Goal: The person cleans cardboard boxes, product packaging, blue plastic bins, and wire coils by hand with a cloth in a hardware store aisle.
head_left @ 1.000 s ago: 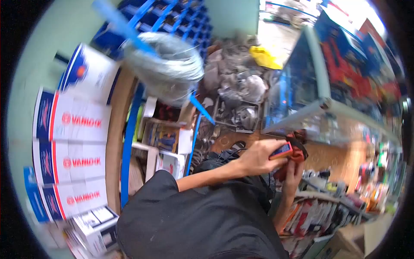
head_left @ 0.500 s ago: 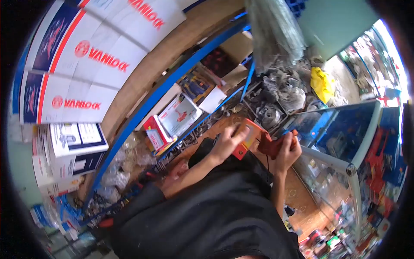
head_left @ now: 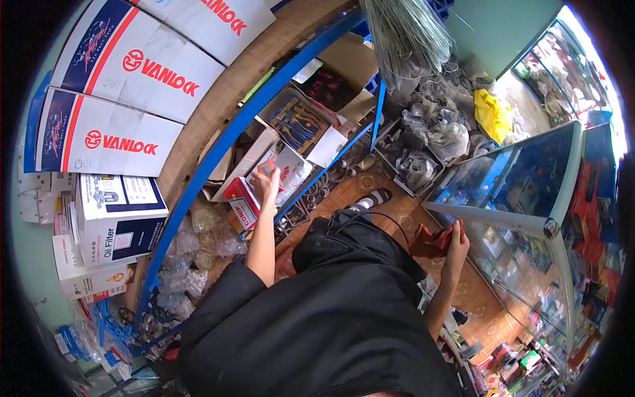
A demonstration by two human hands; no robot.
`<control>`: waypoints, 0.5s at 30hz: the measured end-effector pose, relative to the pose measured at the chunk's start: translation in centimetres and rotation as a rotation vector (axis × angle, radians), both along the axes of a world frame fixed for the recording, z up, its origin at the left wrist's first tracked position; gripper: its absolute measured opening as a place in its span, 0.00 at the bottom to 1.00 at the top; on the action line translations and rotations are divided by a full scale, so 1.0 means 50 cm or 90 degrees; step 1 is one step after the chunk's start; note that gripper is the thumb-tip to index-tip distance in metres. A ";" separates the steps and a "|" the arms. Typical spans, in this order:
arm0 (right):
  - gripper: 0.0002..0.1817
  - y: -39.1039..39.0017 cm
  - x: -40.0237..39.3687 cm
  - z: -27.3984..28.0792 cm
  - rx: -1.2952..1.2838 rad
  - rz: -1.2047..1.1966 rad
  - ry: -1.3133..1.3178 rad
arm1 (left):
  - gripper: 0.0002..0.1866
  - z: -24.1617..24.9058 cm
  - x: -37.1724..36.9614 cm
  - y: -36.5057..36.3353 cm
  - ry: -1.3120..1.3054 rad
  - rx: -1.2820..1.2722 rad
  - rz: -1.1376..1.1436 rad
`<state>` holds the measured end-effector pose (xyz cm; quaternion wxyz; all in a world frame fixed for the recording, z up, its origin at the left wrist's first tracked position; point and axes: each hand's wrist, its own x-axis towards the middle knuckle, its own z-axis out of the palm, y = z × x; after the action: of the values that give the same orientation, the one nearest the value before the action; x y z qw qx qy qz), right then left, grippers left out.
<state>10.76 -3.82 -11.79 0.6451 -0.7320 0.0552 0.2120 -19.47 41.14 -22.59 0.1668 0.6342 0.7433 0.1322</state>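
Observation:
My left hand (head_left: 266, 184) reaches over the lower shelf, its fingers closed around a small orange box (head_left: 267, 167) that is mostly hidden by the hand. Under and beside it are a white carton with a red picture (head_left: 292, 173) and a red-and-white box (head_left: 242, 206). On the other side, my right hand (head_left: 458, 246) grips a reddish-brown cloth (head_left: 430, 241), which hangs bunched to the left of the fingers near the glass display case (head_left: 493, 228).
A blue shelf post (head_left: 228, 142) slants past my left arm. White cartons (head_left: 155, 76) are stacked on the upper shelf. A bin of yellow-and-blue-handled tools (head_left: 299, 124) stands behind the left hand. Bagged parts (head_left: 446, 135) and a yellow bag (head_left: 493, 116) lie ahead.
My left hand has carried the orange box left, away from the cloth and over to the shelf. My right hand has shifted slightly right and down, still holding the cloth.

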 end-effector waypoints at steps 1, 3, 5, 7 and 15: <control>0.16 -0.011 -0.002 0.002 -0.020 0.008 0.006 | 0.47 -0.039 -0.033 0.026 -0.036 0.036 -0.042; 0.17 -0.035 -0.013 0.004 -0.044 0.003 0.021 | 0.48 0.021 -0.028 0.008 0.066 -0.014 -0.014; 0.17 -0.063 -0.019 0.000 -0.054 -0.025 0.034 | 0.48 0.016 -0.053 0.018 0.166 -0.003 -0.055; 0.18 -0.096 -0.016 -0.023 -0.089 -0.032 0.019 | 0.48 0.004 -0.063 0.023 0.213 0.031 -0.075; 0.15 -0.197 -0.049 -0.138 -0.081 -0.095 0.007 | 0.20 0.012 -0.112 0.034 0.230 0.020 -0.169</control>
<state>8.32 -13.66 -18.71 0.6108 -0.7643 0.1265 0.1637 -25.09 42.84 -22.01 0.0370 0.7422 0.6691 0.0052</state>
